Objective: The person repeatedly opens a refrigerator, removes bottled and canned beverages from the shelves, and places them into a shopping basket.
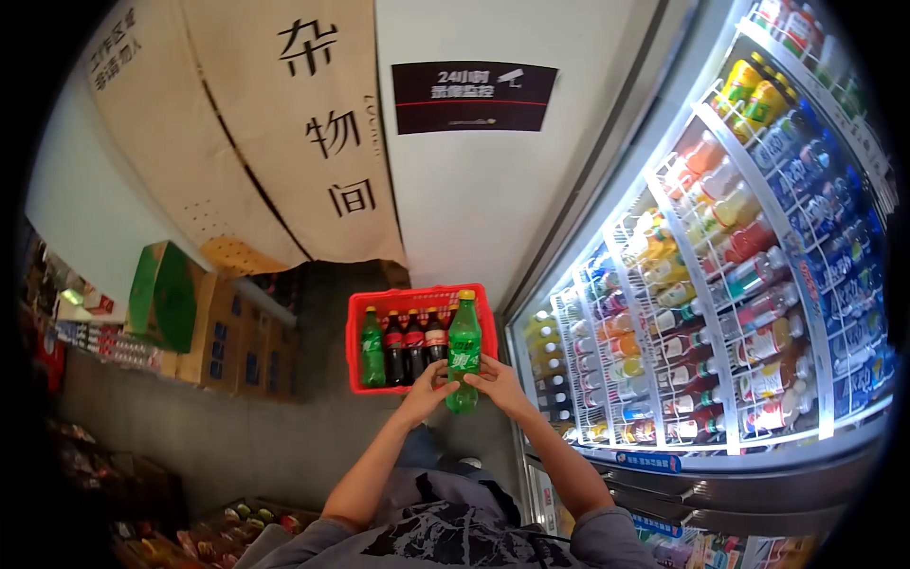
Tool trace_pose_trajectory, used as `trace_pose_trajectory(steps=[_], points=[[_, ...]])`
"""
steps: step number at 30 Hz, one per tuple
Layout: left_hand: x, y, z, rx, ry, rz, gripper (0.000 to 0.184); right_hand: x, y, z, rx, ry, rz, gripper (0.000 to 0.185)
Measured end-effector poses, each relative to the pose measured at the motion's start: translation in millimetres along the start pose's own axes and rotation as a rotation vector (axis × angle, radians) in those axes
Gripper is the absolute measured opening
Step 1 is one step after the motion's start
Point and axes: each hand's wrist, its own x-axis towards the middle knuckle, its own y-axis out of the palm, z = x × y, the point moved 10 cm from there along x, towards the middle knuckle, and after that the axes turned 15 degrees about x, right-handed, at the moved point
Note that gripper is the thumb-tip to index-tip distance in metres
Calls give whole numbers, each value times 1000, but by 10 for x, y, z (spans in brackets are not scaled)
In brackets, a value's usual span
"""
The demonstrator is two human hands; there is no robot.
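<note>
The left hand (428,391) and right hand (498,384) are both clamped on a green bottle (464,343), one at each side. Just beyond the hands is a red basket (354,356), partly covered in view by that bottle. Inside it, ahead and to the hands' left, are a second green bottle (373,358) and some dark bottles (414,355). A fridge (758,459) stands right of the hands; cartons (218,334) stand well left.

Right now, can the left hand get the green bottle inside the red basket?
Probably yes: the red basket is open above that bottle and the left hand is near, though busy with the other green bottle.
</note>
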Motion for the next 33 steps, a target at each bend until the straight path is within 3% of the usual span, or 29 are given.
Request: trace_pose_trajectory(steps=[5,10,14,16,20,27,29,33], points=[[-191,-419,257,-38,-94,-90,64,269,311,-399,-120,15,109,68],[-88,-679,20,-54,-80,-74,62,542,426,-390,-179,61,80,73],[267,-980,253,-5,-44,-31,65,884,506,-450,-187,8,55,75],[364,-1131,350,84,-77,-39,64,1027,490,-566,-263,20,-4,63],[482,-1363,546,115,-73,-7,64,1234,676,-771,-151,48,-6,66],[534,-1771,1144,311,-233,-181,64,1727,542,-1566,-413,144,-36,63],[533,-1769,1245,280,-308,-221,63,1805,555,-1672,-415,189,13,80],[580,-1873,1563,384,-358,-278,61,1965,596,-1839,-508,294,53,77]])
